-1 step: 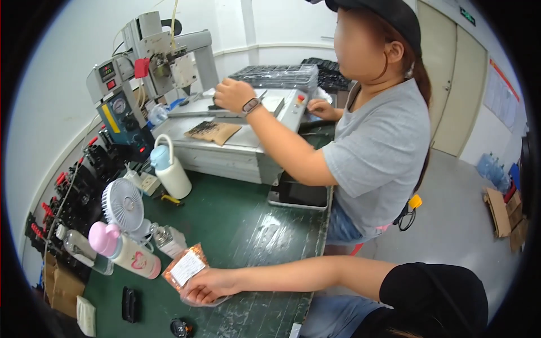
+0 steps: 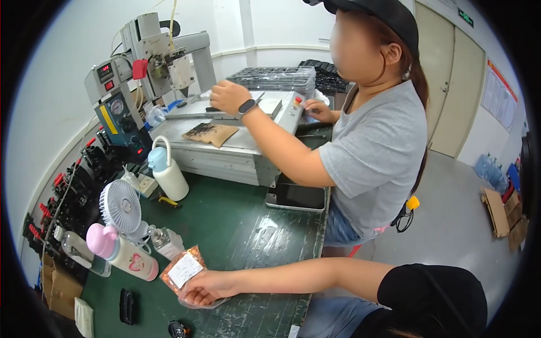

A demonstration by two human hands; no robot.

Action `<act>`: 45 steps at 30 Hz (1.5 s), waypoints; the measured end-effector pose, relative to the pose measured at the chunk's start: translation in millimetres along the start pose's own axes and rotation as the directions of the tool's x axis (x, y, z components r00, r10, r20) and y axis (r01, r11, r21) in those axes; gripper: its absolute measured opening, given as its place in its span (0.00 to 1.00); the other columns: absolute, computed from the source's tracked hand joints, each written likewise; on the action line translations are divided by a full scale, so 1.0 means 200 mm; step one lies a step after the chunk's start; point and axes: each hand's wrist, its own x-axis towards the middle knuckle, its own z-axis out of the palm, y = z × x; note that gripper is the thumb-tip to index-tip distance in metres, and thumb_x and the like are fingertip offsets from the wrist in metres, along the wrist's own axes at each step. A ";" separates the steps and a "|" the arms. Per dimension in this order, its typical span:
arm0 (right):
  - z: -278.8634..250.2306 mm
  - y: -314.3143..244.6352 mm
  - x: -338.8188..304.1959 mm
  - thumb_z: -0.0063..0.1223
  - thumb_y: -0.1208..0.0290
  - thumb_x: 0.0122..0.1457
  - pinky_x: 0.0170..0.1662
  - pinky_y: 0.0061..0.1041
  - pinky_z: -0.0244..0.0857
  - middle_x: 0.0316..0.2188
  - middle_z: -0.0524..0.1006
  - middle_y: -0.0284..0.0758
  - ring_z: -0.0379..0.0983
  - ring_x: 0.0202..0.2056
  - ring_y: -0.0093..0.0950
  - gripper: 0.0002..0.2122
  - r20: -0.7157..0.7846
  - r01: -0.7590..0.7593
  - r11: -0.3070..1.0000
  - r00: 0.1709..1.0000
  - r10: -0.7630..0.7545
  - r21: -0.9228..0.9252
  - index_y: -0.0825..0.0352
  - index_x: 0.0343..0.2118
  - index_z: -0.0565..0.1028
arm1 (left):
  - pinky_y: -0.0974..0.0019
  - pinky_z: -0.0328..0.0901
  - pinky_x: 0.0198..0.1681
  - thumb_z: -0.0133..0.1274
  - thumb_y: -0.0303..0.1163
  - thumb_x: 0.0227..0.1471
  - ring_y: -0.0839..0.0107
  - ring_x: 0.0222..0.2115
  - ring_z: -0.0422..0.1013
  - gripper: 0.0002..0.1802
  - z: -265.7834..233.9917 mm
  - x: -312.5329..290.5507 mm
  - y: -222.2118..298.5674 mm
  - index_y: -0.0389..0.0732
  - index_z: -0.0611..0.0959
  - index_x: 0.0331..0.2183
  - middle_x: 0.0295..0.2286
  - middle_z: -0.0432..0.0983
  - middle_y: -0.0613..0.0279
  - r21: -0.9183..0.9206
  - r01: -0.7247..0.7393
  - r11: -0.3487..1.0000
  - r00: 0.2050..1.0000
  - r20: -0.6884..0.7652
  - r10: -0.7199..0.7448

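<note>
My right hand (image 2: 206,288) rests over the green tabletop with its fingers curled. It grips a small clear bag (image 2: 185,270) with a white label and many small orange-copper pieces inside. Close by the bag stands a clear square bottle (image 2: 167,243). A cream bottle with a pink cap (image 2: 131,258) leans in the view beside it. Toward the near edge lie a black elongated case (image 2: 127,307) and a small round black item (image 2: 179,329). My left hand is out of view.
A co-worker (image 2: 377,141) in a grey shirt works at a benchtop machine (image 2: 208,160), where a brown pouch (image 2: 211,134) with dark bits lies. Around the table are a white fan (image 2: 120,206), a light-blue-topped bottle (image 2: 171,179) and a tablet (image 2: 296,197). Black-and-red fixtures (image 2: 53,200) line the left.
The whole view has shifted slightly. The co-worker's watch wrist has turned a little, and the co-worker's far hand sits nearer the machine. My right hand keeps its grip on the bag.
</note>
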 end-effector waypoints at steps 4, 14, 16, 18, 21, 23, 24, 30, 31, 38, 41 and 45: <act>-0.02 0.00 0.00 0.52 0.68 0.55 0.24 0.13 0.67 0.21 0.73 0.27 0.69 0.20 0.15 0.06 0.030 0.006 0.999 1.000 -0.007 0.036 0.66 0.29 0.73 | 0.61 0.66 0.32 0.42 0.29 0.52 0.64 0.26 0.69 0.13 0.04 -0.06 -0.02 0.29 0.75 0.34 0.25 0.71 0.55 -0.024 -0.046 0.999 0.996 -0.077 0.044; -0.02 -0.01 -0.01 0.50 0.69 0.56 0.24 0.13 0.68 0.22 0.73 0.29 0.70 0.21 0.16 0.07 0.057 0.027 0.999 0.998 -0.029 0.030 0.68 0.31 0.74 | 0.61 0.65 0.28 0.41 0.29 0.52 0.64 0.23 0.68 0.13 0.04 -0.15 0.09 0.29 0.74 0.34 0.23 0.70 0.56 -0.049 -0.028 0.998 0.985 -0.172 0.019; -0.02 -0.01 0.01 0.50 0.69 0.56 0.24 0.13 0.68 0.22 0.74 0.29 0.70 0.21 0.16 0.07 0.057 0.017 0.999 0.998 -0.018 0.033 0.68 0.32 0.74 | 0.62 0.65 0.28 0.41 0.29 0.52 0.65 0.22 0.67 0.13 0.02 -0.16 0.12 0.29 0.74 0.34 0.23 0.70 0.56 -0.056 -0.019 0.998 0.984 -0.178 0.009; -0.02 -0.01 0.01 0.50 0.69 0.56 0.24 0.13 0.68 0.22 0.74 0.29 0.70 0.21 0.16 0.07 0.025 0.003 1.000 1.000 -0.004 0.024 0.67 0.32 0.75 | 0.62 0.65 0.27 0.41 0.29 0.53 0.65 0.22 0.67 0.12 -0.01 -0.17 0.16 0.29 0.74 0.34 0.22 0.70 0.56 -0.065 -0.006 0.998 0.982 -0.187 -0.006; -0.03 -0.01 -0.03 0.50 0.70 0.56 0.24 0.13 0.68 0.22 0.74 0.29 0.71 0.21 0.16 0.06 0.030 0.025 0.999 0.999 -0.027 0.043 0.67 0.31 0.75 | 0.62 0.65 0.26 0.40 0.29 0.53 0.65 0.21 0.67 0.12 -0.04 -0.17 0.23 0.30 0.74 0.34 0.22 0.69 0.57 -0.067 0.023 0.998 0.983 -0.182 -0.035; -0.02 -0.02 -0.04 0.50 0.70 0.56 0.25 0.13 0.68 0.22 0.74 0.29 0.71 0.21 0.17 0.07 0.040 0.031 0.999 0.999 -0.032 0.041 0.67 0.32 0.75 | 0.62 0.64 0.25 0.40 0.29 0.53 0.65 0.20 0.66 0.12 -0.06 -0.16 0.27 0.30 0.74 0.34 0.21 0.69 0.57 -0.061 0.037 0.997 0.983 -0.177 -0.048; -0.02 -0.01 -0.04 0.50 0.70 0.56 0.25 0.14 0.68 0.22 0.74 0.29 0.71 0.22 0.17 0.07 0.039 0.031 0.999 0.999 -0.032 0.041 0.68 0.32 0.75 | 0.62 0.64 0.25 0.40 0.29 0.53 0.65 0.20 0.66 0.12 -0.07 -0.16 0.29 0.30 0.74 0.34 0.21 0.69 0.57 -0.059 0.043 0.997 0.983 -0.175 -0.053; -0.02 0.00 -0.02 0.49 0.70 0.56 0.25 0.14 0.69 0.23 0.74 0.29 0.71 0.22 0.17 0.07 0.045 0.027 0.999 0.999 -0.029 0.037 0.68 0.32 0.74 | 0.62 0.64 0.23 0.39 0.29 0.53 0.66 0.18 0.65 0.12 -0.14 -0.14 0.37 0.30 0.74 0.34 0.20 0.68 0.58 -0.045 0.069 0.997 0.981 -0.178 -0.076; -0.02 -0.01 -0.02 0.49 0.71 0.56 0.25 0.14 0.69 0.23 0.74 0.30 0.71 0.22 0.17 0.07 0.040 0.026 0.999 0.999 -0.027 0.028 0.68 0.32 0.74 | 0.62 0.64 0.23 0.39 0.29 0.53 0.66 0.18 0.65 0.12 -0.15 -0.13 0.39 0.30 0.74 0.34 0.20 0.68 0.58 -0.043 0.074 0.996 0.980 -0.180 -0.080; -0.02 -0.01 -0.03 0.50 0.70 0.56 0.26 0.13 0.68 0.23 0.74 0.28 0.71 0.22 0.16 0.08 0.048 0.036 0.999 0.998 -0.037 0.010 0.69 0.35 0.75 | 0.63 0.63 0.20 0.39 0.29 0.54 0.66 0.16 0.64 0.12 -0.19 -0.10 0.50 0.30 0.73 0.34 0.18 0.67 0.59 -0.013 0.106 0.994 0.973 -0.205 -0.106; -0.03 0.00 -0.01 0.51 0.69 0.57 0.26 0.12 0.66 0.23 0.74 0.27 0.70 0.22 0.14 0.10 0.048 0.033 0.999 0.998 -0.033 0.003 0.69 0.36 0.76 | 0.63 0.63 0.19 0.38 0.28 0.54 0.66 0.15 0.64 0.12 -0.20 -0.08 0.54 0.30 0.73 0.34 0.17 0.67 0.59 -0.010 0.114 0.993 0.969 -0.221 -0.113; -0.01 0.00 -0.02 0.49 0.69 0.57 0.27 0.12 0.66 0.23 0.74 0.27 0.70 0.23 0.14 0.10 0.033 0.034 0.999 0.999 -0.034 -0.008 0.69 0.37 0.76 | 0.63 0.63 0.18 0.38 0.28 0.54 0.67 0.14 0.63 0.12 -0.21 -0.06 0.59 0.30 0.73 0.34 0.17 0.66 0.60 -0.004 0.131 0.991 0.961 -0.246 -0.128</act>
